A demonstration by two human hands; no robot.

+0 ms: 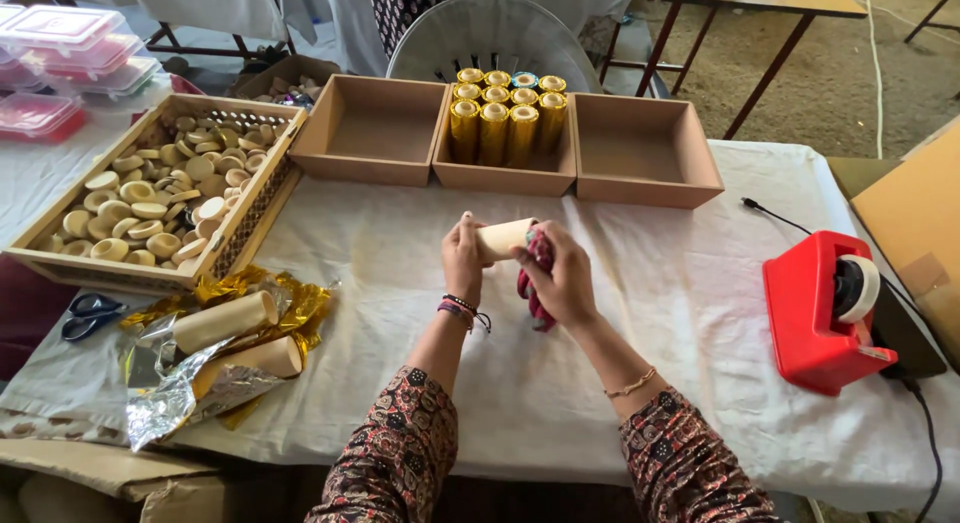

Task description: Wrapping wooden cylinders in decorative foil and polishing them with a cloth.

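Observation:
My left hand grips a plain cream cardboard tube, held sideways over the white tablecloth. My right hand presses a red cloth against the tube's right end. Both hands meet just in front of the middle brown box, which holds several upright gold foil-wrapped tubes. Two bare tubes lie on crumpled gold and silver foil at the left front.
A wooden crate of round wooden discs stands at the left. Two more brown boxes flank the middle one. A red tape dispenser with a black cable sits right. Blue scissors lie far left.

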